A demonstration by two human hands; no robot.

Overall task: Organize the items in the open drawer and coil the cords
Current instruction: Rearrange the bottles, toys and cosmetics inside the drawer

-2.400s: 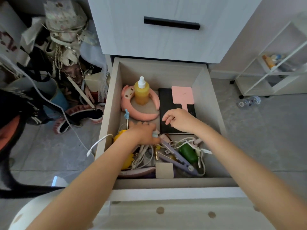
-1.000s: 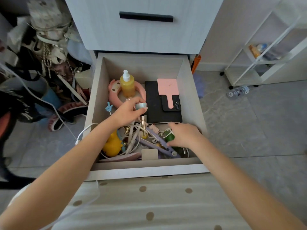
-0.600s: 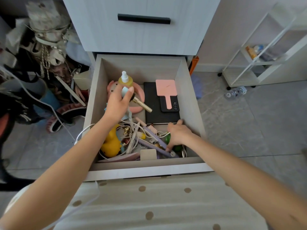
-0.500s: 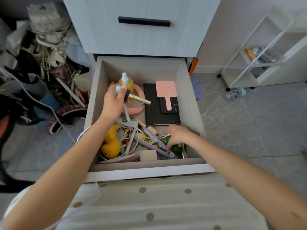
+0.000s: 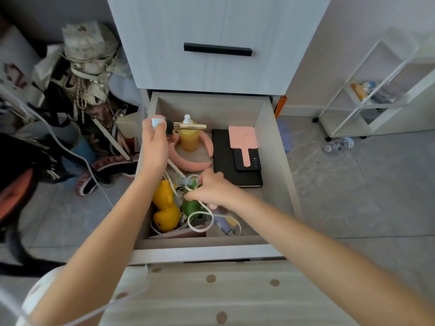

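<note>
I can't read a single word, brand or number from my feed. The white surface [image 5: 16, 76] at the far left carries dark red marks that may be lettering, but they are cut off and blurred. The orange bottle [image 5: 357, 90] on the white shelf [image 5: 376, 105] and the clear bottle [image 5: 339, 145] on the floor have labels too small to make out. The yellow bottle [image 5: 188, 137] in the drawer [image 5: 277, 161] shows me no legible print.
</note>
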